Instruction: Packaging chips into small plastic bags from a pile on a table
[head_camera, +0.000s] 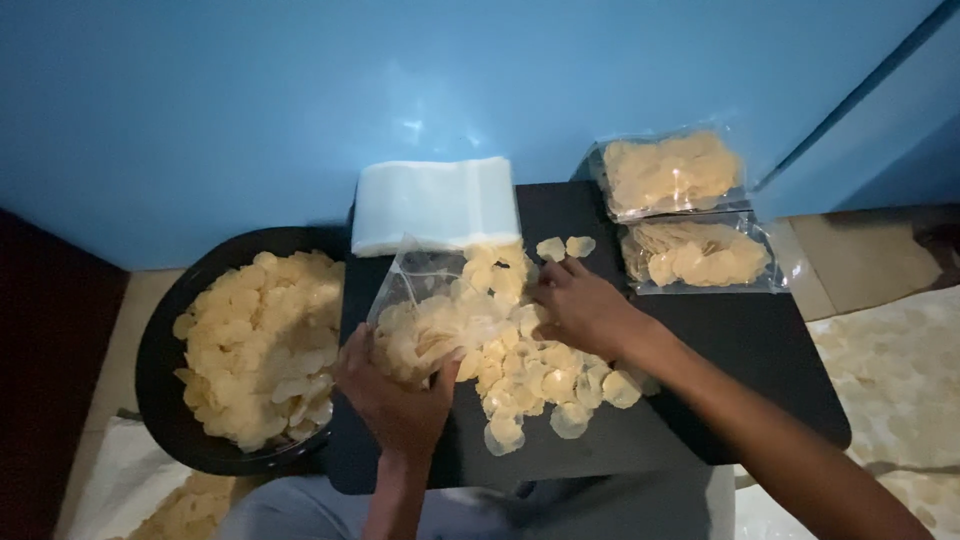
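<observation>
Two hands – left (395, 400) gripping 1 half-filled clear bag (425, 315), right (580, 305) open on loose chips (540, 375), 2 sealed packs (672, 172) behind.

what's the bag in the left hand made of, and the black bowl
The bag looks like thin clear plastic film: the chips show through and it crinkles with glare. The black bowl has a smooth, dull-sheened rim, likely plastic, though coated metal can't be excluded.
</observation>
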